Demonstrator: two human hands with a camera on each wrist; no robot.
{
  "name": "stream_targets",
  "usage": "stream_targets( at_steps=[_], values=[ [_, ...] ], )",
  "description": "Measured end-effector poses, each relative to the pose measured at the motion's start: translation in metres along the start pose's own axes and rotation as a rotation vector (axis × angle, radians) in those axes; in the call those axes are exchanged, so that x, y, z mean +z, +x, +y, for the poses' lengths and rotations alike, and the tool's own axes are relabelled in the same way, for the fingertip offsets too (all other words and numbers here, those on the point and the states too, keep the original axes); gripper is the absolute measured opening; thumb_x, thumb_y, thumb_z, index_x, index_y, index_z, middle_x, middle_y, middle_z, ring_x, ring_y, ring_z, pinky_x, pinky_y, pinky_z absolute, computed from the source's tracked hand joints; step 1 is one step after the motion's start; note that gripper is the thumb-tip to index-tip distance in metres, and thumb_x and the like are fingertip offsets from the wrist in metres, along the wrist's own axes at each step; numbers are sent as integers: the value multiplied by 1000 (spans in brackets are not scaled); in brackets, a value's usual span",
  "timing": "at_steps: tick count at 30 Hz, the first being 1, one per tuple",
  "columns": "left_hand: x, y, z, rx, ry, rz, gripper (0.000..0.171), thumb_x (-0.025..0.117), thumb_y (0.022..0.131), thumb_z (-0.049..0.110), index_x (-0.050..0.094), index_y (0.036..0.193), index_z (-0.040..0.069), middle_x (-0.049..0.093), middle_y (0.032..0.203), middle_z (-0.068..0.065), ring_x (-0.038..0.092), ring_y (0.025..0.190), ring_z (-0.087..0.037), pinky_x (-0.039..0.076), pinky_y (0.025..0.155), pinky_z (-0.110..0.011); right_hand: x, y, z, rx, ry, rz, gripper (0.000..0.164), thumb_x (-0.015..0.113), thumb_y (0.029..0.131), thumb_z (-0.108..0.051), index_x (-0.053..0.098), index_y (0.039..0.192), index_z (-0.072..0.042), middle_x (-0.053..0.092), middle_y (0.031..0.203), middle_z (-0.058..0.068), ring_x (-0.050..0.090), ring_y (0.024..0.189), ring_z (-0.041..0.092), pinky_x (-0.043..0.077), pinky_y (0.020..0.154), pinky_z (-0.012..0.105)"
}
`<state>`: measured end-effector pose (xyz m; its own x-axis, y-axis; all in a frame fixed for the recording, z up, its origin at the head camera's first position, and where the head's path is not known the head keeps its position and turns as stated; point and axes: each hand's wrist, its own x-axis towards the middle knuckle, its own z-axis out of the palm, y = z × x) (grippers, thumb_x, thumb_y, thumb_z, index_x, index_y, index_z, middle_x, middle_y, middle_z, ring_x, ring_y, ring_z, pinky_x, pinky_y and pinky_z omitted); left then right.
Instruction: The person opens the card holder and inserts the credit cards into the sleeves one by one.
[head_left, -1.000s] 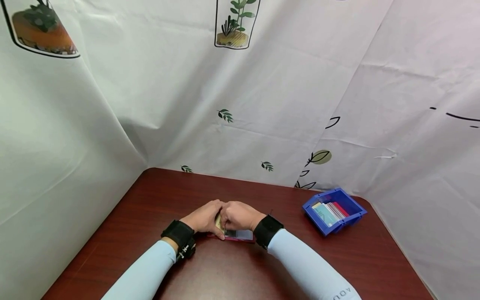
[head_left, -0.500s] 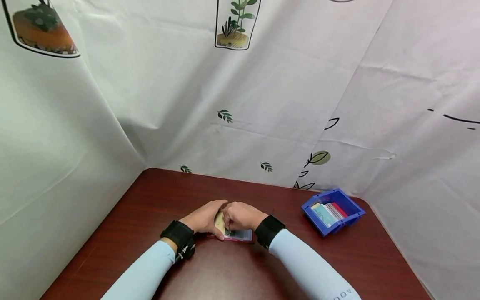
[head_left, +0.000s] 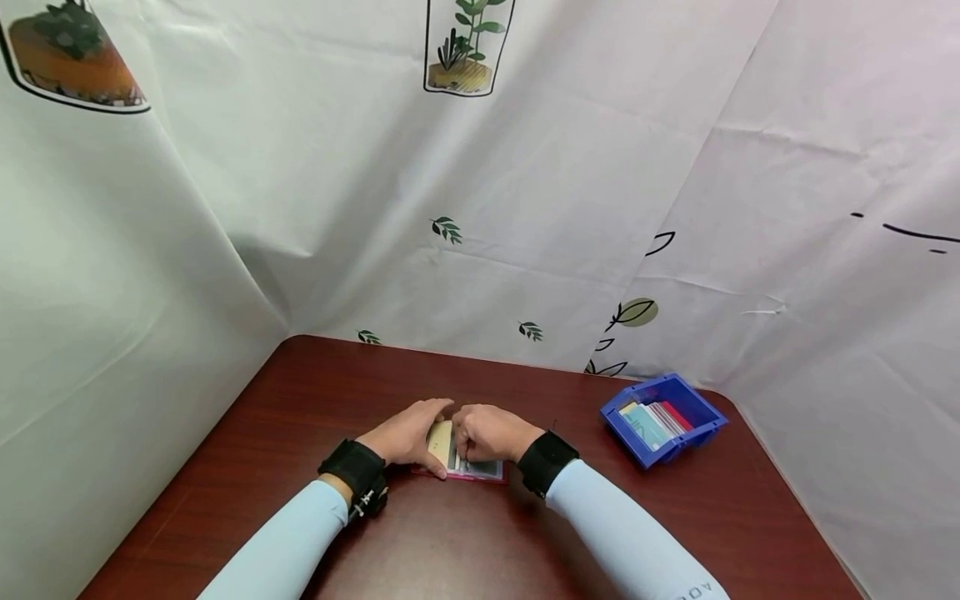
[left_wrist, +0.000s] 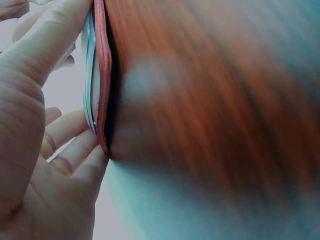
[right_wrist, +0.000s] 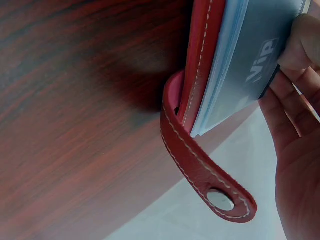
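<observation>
A red leather card holder [head_left: 480, 478] with clear sleeves lies on the table in the head view. My left hand [head_left: 407, 435] grips its left part, thumb at the near edge and fingers at the far side; the left wrist view shows the red cover [left_wrist: 104, 75] between them. Beside that hand shows a cream card [head_left: 439, 443]. My right hand [head_left: 493, 433] has curled fingers over the holder's middle. In the right wrist view its thumb and fingers pinch the edge of a grey card [right_wrist: 252, 75] marked "Vip"; the pinched edge is partly hidden. A snap strap [right_wrist: 210, 170] hangs loose.
A blue plastic bin [head_left: 701, 417] with several cards [head_left: 652, 425] in it stands at the back right of the brown table [head_left: 405, 542]. A white printed cloth [head_left: 345, 208] hangs behind and on both sides.
My right hand has slid to the right along the card holder, uncovering more of the cream card. The left hand keeps its hold. The head view has shifted slightly.
</observation>
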<state>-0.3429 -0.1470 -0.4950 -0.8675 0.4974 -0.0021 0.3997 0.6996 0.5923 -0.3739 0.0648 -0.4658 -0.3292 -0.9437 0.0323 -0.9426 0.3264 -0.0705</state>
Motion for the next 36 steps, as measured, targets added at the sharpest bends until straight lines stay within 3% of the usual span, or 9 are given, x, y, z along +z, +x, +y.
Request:
stream_targets(
  at_steps=[7,12,18,23,27,32,36],
  values=[
    [0,3,3,34,66,-22,112,95,67,48,39,154,7,56,138,-9,52,118,-21,49,100,-41,2,-7,3,8,43,28,17,77,83,-6,81,76,-21,70,84,-11,60,85,3,48,79,11],
    [-1,9,12,75,152,-64,99,95,67,49,51,146,10,56,126,-5,51,107,-17,50,91,-36,3,-20,7,23,53,59,17,78,83,-5,83,82,-21,72,89,-11,60,90,4,49,82,12],
    [-7,11,23,25,243,-89,83,99,63,42,64,133,16,55,116,-1,49,101,-17,49,83,-33,-7,-35,16,68,16,87,14,79,83,-6,81,85,-20,71,89,-11,59,89,6,51,79,17],
    [-7,10,36,-27,354,-84,84,100,59,42,65,131,18,57,121,-4,50,106,-22,50,91,-39,-20,-65,37,208,-3,108,12,76,86,-11,80,91,-20,70,93,-9,61,88,8,55,82,27],
    [-2,12,52,10,438,-57,88,98,61,49,63,134,15,59,125,-6,50,110,-25,49,98,-42,-30,-98,58,385,15,143,10,74,88,-12,78,96,-17,69,96,-5,62,87,10,57,82,32],
    [12,22,62,105,373,-42,87,89,72,54,58,140,10,58,132,-6,53,117,-22,50,101,-39,-37,-139,81,547,14,221,13,73,87,-9,78,99,-11,69,96,0,64,89,17,56,82,40],
    [22,30,63,131,328,-49,89,87,75,55,55,144,11,56,140,-6,54,121,-20,50,102,-36,-39,-164,92,654,-6,262,10,73,84,-8,76,93,-11,66,87,0,60,83,18,52,75,40]
  ],
)
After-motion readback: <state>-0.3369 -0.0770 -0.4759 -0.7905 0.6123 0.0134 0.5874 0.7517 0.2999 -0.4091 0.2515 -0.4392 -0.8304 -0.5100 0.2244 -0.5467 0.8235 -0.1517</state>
